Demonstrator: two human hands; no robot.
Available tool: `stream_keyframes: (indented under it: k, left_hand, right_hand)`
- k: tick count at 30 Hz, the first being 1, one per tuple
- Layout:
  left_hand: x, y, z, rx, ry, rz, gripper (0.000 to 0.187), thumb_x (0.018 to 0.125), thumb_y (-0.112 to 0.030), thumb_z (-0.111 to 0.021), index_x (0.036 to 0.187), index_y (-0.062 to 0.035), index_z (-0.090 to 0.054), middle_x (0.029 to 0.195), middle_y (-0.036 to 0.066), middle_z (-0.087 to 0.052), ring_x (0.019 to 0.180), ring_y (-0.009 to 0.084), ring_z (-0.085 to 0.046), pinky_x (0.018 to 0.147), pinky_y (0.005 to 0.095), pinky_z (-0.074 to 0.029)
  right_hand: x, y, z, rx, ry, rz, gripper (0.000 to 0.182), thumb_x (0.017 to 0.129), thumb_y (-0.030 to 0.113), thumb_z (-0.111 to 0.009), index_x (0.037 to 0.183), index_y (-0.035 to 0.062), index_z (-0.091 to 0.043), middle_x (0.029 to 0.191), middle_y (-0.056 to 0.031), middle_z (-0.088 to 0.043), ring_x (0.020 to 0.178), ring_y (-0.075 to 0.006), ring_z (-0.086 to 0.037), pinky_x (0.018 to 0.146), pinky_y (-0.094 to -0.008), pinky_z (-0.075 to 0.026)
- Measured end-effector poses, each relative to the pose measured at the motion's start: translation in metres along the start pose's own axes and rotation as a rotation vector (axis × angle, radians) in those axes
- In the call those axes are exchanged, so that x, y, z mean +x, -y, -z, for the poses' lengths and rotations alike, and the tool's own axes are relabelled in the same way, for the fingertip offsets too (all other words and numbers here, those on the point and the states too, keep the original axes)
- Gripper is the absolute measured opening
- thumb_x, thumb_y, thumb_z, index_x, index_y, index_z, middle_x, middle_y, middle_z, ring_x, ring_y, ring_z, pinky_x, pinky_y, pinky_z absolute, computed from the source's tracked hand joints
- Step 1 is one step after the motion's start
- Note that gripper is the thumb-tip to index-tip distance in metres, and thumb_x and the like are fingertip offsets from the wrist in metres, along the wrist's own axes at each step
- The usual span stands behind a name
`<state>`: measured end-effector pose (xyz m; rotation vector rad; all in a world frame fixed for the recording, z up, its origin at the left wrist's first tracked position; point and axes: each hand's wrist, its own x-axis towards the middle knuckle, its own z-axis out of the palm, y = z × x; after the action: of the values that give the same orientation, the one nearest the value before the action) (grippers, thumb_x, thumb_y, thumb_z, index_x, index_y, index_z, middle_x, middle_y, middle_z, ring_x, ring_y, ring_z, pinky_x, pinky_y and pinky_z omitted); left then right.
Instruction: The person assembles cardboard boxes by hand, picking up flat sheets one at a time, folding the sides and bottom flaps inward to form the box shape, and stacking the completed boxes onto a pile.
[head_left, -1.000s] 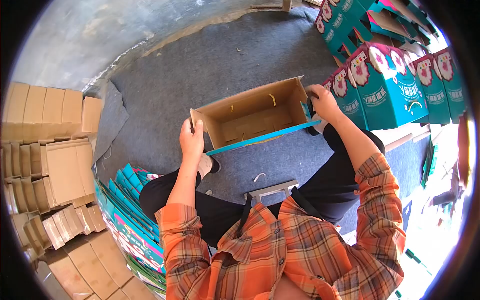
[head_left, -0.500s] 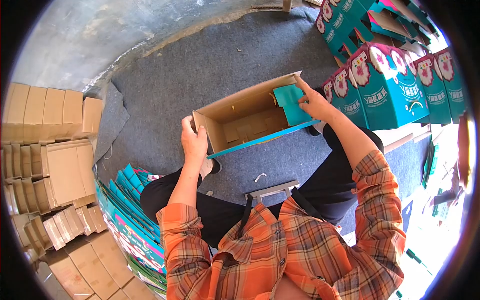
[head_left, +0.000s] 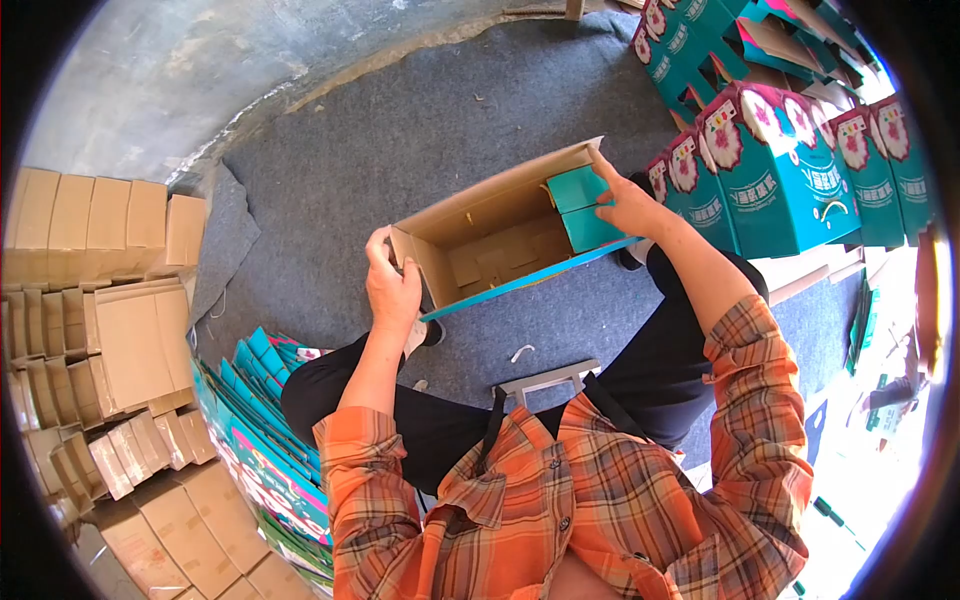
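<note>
A half-assembled cardboard carton, brown inside and teal outside, lies open on its side over the grey carpet between my knees. My left hand grips its left end flap. My right hand presses the teal right end flap inward into the carton's opening. A yellow strap shows faintly on the carton's inner wall.
Assembled teal cartons with flower prints stand stacked at the right. Flat teal blanks lie piled by my left leg. Brown cardboard inserts fill the left side. A small metal stool is under me. Concrete floor lies beyond the carpet.
My right hand has folded the teal end flap from outside the carton into its opening. The carton has tilted and shifted slightly upward; my left hand has kept its grip on the left flap.
</note>
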<state>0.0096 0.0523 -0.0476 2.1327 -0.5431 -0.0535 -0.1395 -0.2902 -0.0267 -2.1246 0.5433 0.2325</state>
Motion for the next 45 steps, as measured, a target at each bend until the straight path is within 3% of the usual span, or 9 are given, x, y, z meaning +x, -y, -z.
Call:
stream_keyframes:
  k: [2,11,17,23,25,29,34,38,45]
  left_hand:
    - [0.003,-0.001,0.003,0.126,0.010,-0.140,0.044,0.081,-0.001,-0.055,0.124,-0.0049,-0.046,0.113,0.020,-0.061,0.103,0.0336,-0.063,0.089,0.0410,-0.048]
    - [0.017,-0.026,0.004,0.483,0.240,-0.059,0.062,0.081,-0.006,-0.055,0.140,-0.0130,-0.039,0.115,0.018,-0.060,0.101,0.0365,-0.061,0.083,0.0455,-0.051]
    - [0.016,-0.023,-0.006,0.317,0.526,-0.093,0.076,0.080,-0.023,-0.070,0.146,-0.0147,-0.032,0.122,0.017,-0.058,0.109,0.0344,-0.059,0.089,0.0434,-0.050]
    - [0.023,-0.008,-0.002,0.175,0.574,0.052,0.084,0.066,-0.006,-0.079,0.139,-0.0126,-0.040,0.127,0.018,-0.049,0.116,0.0325,-0.052,0.092,0.0413,-0.048]
    - [0.020,-0.010,-0.003,0.379,0.596,-0.134,0.072,0.064,-0.004,-0.079,0.129,-0.0105,-0.050,0.123,0.016,-0.051,0.115,0.0338,-0.051,0.094,0.0398,-0.047]
    - [0.023,-0.010,0.001,0.424,0.725,-0.109,0.054,0.067,-0.008,-0.077,0.118,-0.0081,-0.058,0.121,0.015,-0.052,0.116,0.0347,-0.049,0.096,0.0396,-0.044]
    - [0.029,0.000,0.006,0.127,0.880,0.103,0.043,0.084,-0.042,-0.066,0.110,-0.0077,-0.068,0.129,0.018,-0.054,0.127,0.0341,-0.044,0.105,0.0435,-0.036]
    - [0.019,-0.007,0.017,0.119,0.899,0.002,0.046,0.086,-0.045,-0.062,0.108,-0.0055,-0.069,0.134,0.020,-0.052,0.131,0.0350,-0.040,0.108,0.0459,-0.031]
    - [0.030,-0.012,0.003,0.196,0.761,0.044,0.032,0.088,-0.031,-0.061,0.106,-0.0055,-0.067,0.122,0.015,-0.059,0.109,0.0340,-0.058,0.091,0.0425,-0.046]
  right_hand:
    - [0.000,0.003,-0.001,0.000,0.002,0.001,0.099,0.077,-0.007,-0.057,0.153,0.0206,0.000,0.147,-0.0250,-0.035,0.106,-0.0309,-0.061,0.093,-0.0393,-0.048]
    - [-0.009,0.004,-0.007,-0.010,-0.017,-0.022,0.098,0.079,-0.005,-0.056,0.153,0.0245,0.002,0.145,-0.0239,-0.038,0.111,-0.0322,-0.059,0.096,-0.0409,-0.046]
    - [-0.014,0.005,-0.007,0.020,-0.041,-0.027,0.097,0.081,-0.003,-0.058,0.153,0.0288,0.000,0.144,-0.0220,-0.040,0.112,-0.0314,-0.059,0.096,-0.0417,-0.046]
    - [-0.010,-0.002,-0.005,0.058,-0.027,-0.031,0.093,0.083,0.000,-0.058,0.153,0.0300,-0.005,0.144,-0.0217,-0.040,0.113,-0.0284,-0.057,0.088,-0.0381,-0.050]
    - [-0.010,0.001,-0.003,0.073,-0.023,-0.042,0.092,0.083,0.000,-0.058,0.153,0.0298,-0.007,0.144,-0.0215,-0.039,0.114,-0.0277,-0.057,0.085,-0.0365,-0.051]
    - [-0.015,0.010,0.002,0.123,-0.024,-0.073,0.087,0.084,0.006,-0.061,0.153,0.0268,-0.012,0.142,-0.0209,-0.042,0.114,-0.0288,-0.057,0.088,-0.0370,-0.050]
    - [-0.015,0.007,0.004,0.167,-0.038,-0.062,0.083,0.085,0.013,-0.064,0.152,0.0220,-0.017,0.140,-0.0204,-0.046,0.115,-0.0307,-0.057,0.097,-0.0396,-0.046]
    - [-0.010,0.004,0.004,0.159,0.018,-0.089,0.078,0.089,0.019,-0.062,0.152,0.0221,-0.018,0.146,-0.0193,-0.037,0.123,-0.0302,-0.049,0.092,-0.0421,-0.046]
    - [-0.008,-0.001,-0.002,0.094,-0.037,-0.045,0.071,0.085,0.028,-0.069,0.145,0.0117,-0.036,0.139,-0.0176,-0.047,0.123,-0.0315,-0.050,0.097,-0.0411,-0.043]
